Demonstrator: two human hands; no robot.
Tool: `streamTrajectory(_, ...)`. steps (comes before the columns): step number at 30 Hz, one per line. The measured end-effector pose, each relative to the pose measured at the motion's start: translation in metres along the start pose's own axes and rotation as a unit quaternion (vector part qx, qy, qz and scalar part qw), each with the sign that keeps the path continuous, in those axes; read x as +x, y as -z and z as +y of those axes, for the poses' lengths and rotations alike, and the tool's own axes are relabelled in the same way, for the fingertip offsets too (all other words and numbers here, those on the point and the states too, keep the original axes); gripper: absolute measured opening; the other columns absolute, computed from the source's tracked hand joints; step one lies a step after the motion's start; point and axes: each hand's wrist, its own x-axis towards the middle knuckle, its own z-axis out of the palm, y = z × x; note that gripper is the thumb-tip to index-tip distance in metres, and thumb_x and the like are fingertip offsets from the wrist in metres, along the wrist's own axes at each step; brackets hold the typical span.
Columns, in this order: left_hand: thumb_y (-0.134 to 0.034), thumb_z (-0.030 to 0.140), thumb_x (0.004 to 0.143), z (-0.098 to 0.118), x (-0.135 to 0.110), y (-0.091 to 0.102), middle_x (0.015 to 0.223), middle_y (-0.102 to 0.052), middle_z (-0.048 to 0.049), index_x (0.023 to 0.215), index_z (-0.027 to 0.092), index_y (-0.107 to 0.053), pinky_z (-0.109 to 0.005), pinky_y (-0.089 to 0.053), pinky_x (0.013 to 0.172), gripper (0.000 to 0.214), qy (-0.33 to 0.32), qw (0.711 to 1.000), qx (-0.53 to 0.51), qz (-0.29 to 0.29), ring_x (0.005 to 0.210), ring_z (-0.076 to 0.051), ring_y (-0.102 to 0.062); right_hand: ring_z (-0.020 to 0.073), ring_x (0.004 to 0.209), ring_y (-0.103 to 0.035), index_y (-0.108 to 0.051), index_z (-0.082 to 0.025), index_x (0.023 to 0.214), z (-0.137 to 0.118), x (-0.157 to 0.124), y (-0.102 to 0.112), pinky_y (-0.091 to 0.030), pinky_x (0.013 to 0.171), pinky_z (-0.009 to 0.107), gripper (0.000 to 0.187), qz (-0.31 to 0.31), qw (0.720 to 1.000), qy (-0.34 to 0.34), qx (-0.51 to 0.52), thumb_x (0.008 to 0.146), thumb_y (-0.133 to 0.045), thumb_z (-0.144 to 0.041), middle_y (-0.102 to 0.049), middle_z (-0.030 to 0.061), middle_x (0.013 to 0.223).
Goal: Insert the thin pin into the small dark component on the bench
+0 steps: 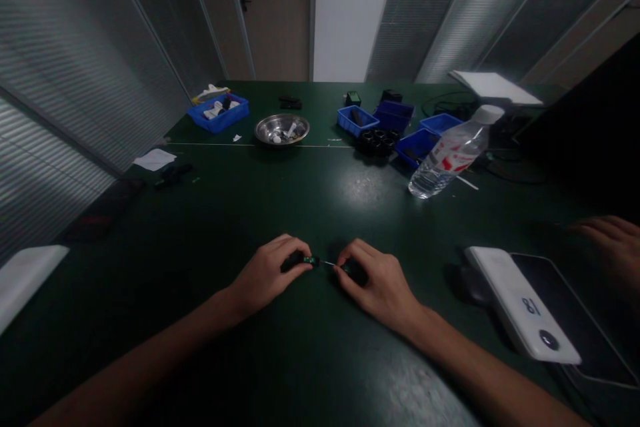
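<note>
Over the middle of the dark green table [280, 207], my left hand [273, 273] pinches a small dark piece with green on it [311, 260] between thumb and forefinger. My right hand [375, 280] faces it from the right, thumb and forefinger closed on a thin metal rod [327, 263]. The rod spans the short gap between the hands, and its left end meets or nearly meets the dark piece. Whether it goes into the piece is too small to tell. The rod's other end is hidden by my right fingers.
A tilted-looking water bottle [453, 153] stands right of centre. Beyond are a metal bowl [282, 129] of small parts, a blue bin [219, 113] and more blue bins [357, 119]. At right lie a white device [523, 303], a dark tablet-like slab [575, 313] and another person's hand [613, 243].
</note>
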Motion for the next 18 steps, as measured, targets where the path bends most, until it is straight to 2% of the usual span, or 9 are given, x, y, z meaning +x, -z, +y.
streamTrajectory(4,-0.072,0.027,0.091,-0.0018,0.0017,-0.0018,0.114,-0.068,-0.0034,0.121,0.025,-0.067,-0.036,-0.052,0.094,0.030,0.008,1.000,0.000,0.016,0.107,-0.020,-0.062,0.0126,0.070,-0.060,-0.063,-0.023,0.096,0.0009,-0.0006,-0.0003,-0.043,0.064,0.024,0.007,-0.007,1.000,0.006,-0.004,0.096,-0.059,-0.028,-0.065,0.0016,0.095)
streamTrajectory(9,-0.069,0.027,0.093,-0.0035,0.0039,-0.0011,0.109,-0.068,-0.0044,0.107,0.023,-0.072,-0.038,-0.050,0.092,0.015,-0.026,0.999,0.020,-0.003,0.106,-0.021,-0.060,0.0127,0.071,-0.060,-0.063,-0.023,0.098,0.0029,-0.0019,-0.0017,-0.045,0.067,0.025,0.007,-0.012,1.000,0.017,-0.012,0.096,-0.059,-0.029,-0.064,0.0013,0.095)
streamTrajectory(18,-0.069,0.025,0.094,-0.0011,0.0045,0.0012,0.106,-0.071,-0.0047,0.111,0.022,-0.072,-0.036,-0.049,0.094,0.018,-0.071,0.997,0.014,-0.037,0.104,-0.020,-0.062,0.0123,0.072,-0.059,-0.063,-0.023,0.102,0.0028,-0.0028,-0.0029,-0.045,0.066,0.024,0.008,-0.038,0.998,0.039,-0.013,0.098,-0.058,-0.029,-0.063,0.0014,0.095)
